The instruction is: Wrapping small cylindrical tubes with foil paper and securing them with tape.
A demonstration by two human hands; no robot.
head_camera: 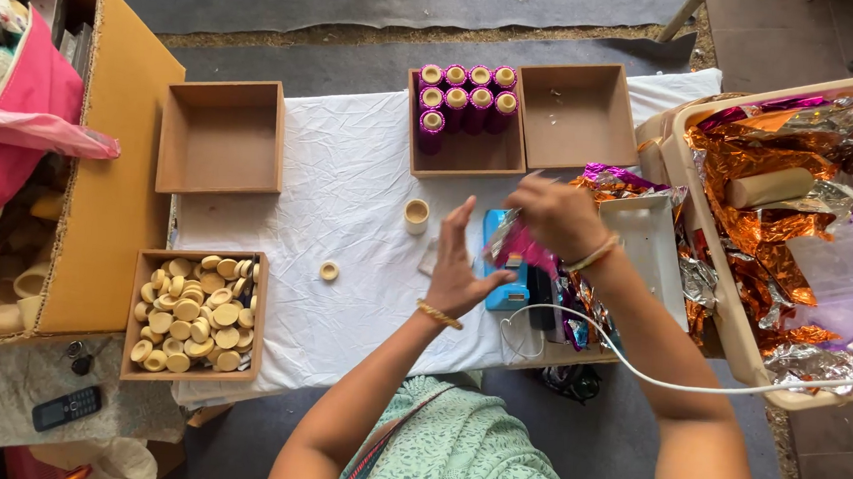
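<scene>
My right hand [558, 216] is shut on a crinkled pink foil sheet [517, 243] and lifts it above a blue device [506, 274] on the white cloth. My left hand [457, 261] is spread open beside the foil, its fingertips close to the sheet's lower edge. A bare cardboard tube [416, 214] stands upright just left of the left hand. A small round cap [329, 271] lies further left. Behind them, a brown box [464, 155] holds several tubes wrapped in purple foil [465, 99].
An empty brown box [577, 116] sits beside the tube box, another [221, 138] at the far left. A tray of several round caps [195, 312] is at the front left. A beige bin of foil sheets [793, 222] stands right. A white cable [636, 366] crosses my right forearm.
</scene>
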